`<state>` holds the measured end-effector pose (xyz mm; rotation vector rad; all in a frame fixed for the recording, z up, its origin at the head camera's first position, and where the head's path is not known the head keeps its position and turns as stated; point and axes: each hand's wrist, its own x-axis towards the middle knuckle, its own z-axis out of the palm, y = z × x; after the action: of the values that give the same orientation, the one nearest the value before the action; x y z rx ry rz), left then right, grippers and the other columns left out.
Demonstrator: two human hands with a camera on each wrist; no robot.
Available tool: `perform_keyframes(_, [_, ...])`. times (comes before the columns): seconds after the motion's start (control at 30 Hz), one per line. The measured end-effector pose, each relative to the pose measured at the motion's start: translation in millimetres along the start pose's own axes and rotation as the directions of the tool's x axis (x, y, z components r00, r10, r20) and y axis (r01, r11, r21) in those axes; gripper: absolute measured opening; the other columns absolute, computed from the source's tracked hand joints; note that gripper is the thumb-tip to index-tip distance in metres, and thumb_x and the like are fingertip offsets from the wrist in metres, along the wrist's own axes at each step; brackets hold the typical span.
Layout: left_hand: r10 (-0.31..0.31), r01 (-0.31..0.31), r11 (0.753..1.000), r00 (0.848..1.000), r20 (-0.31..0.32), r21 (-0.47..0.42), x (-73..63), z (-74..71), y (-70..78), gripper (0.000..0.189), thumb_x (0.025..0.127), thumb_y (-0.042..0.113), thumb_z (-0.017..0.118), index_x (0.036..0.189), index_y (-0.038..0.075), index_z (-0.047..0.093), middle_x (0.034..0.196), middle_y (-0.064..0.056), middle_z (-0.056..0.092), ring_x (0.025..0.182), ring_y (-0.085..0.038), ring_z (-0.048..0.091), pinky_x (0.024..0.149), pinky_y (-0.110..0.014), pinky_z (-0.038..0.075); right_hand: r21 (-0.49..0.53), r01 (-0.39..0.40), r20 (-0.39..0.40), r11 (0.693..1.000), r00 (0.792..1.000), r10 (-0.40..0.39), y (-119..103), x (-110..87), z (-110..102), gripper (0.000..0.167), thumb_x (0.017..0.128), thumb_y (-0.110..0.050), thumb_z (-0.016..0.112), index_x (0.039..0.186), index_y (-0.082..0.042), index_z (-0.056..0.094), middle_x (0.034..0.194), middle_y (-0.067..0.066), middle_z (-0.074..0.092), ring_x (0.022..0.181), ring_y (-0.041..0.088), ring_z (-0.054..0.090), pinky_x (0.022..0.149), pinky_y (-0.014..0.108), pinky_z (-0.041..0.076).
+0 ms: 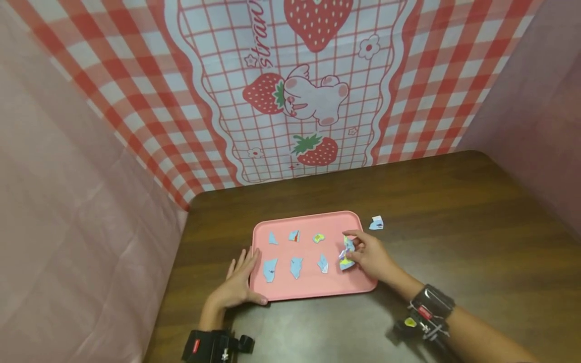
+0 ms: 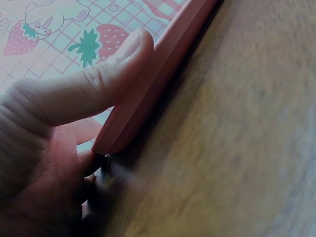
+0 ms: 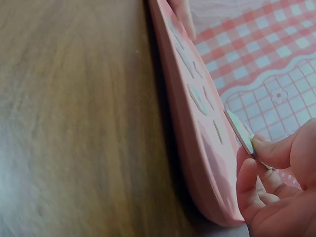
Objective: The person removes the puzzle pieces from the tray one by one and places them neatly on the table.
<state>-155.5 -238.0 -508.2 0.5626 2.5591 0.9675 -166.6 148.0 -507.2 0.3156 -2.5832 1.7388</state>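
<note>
A hanging cloth printed in red-and-white gingham, with strawberries and a white animal on its grid panel (image 1: 313,96), backed the scene. A plain, softly creased pale-pink drape (image 1: 81,201) flanked it on the left, a duskier pink drape (image 1: 540,116) on the right. Below spread a smooth, dark-brown wood-grain table (image 1: 476,227) with rounded far corners. On it lay a matte pink rectangular tray (image 1: 304,288) with rounded corners and a low raised rim.

The left hand (image 1: 239,283) rested at the tray's near-left corner, fingers spread and fairly straight along the side, thumb extended against the near edge. The right hand (image 1: 374,257) pinched a flat, jagged blue, yellow and purple piece (image 1: 346,259) between thumb and curled fingers, over the tray's right end; whether the piece touched the tray floor could not be told. The right hand's fingers hid part of the piece and the right rim. Each wrist wore a black strap-on mount, left (image 1: 206,345) and right (image 1: 433,302).

Six thin, irregular, mostly light-blue pieces (image 1: 296,267) lay apart in two rows on the tray, and a small blue-and-white scrap (image 1: 376,223) lay on the table beyond its right side.
</note>
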Motion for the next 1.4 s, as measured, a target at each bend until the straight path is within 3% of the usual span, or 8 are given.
perform_keyframes(0.37, [0.0,0.0,1.0,1.0,0.002,-0.007,-1.0,0.0,0.5,0.135,0.064,0.045,0.094,0.162,0.005,0.01,0.167,-0.019,0.0,0.152,-0.04,-0.011,0.116,-0.06,-0.01,0.034,-0.056,-0.097,0.998,0.993,0.059,0.5,3.7,-22.0,0.051,0.081,0.014,0.073,0.13,0.01,0.058,0.092,0.02,0.058,0.059,0.011,0.059,0.048,0.023,0.049])
perform_keyframes(0.8, [0.007,-0.007,1.0,1.0,-0.002,-0.018,-1.3,-1.2,1.5,0.135,0.064,0.045,0.094,0.161,0.003,0.011,0.167,-0.02,0.002,0.152,-0.042,-0.011,0.116,-0.062,-0.01,-0.089,-0.09,-0.204,0.992,0.976,0.07,10.8,7.2,-56.7,0.049,0.083,0.009,0.075,0.129,0.005,0.06,0.092,0.021,0.063,0.057,0.012,0.057,0.046,0.028,0.051])
perform_keyframes(1.4, [-0.003,0.003,1.0,1.0,0.0,-0.014,-2.0,-0.6,-0.9,0.133,0.064,0.046,0.094,0.161,0.005,0.012,0.167,-0.017,0.003,0.152,-0.039,-0.012,0.116,-0.061,-0.011,-0.233,-0.11,-0.246,0.966,0.968,0.051,39.6,22.9,-104.8,0.048,0.083,0.007,0.077,0.127,0.01,0.057,0.089,0.022,0.059,0.06,0.014,0.053,0.047,0.027,0.049])
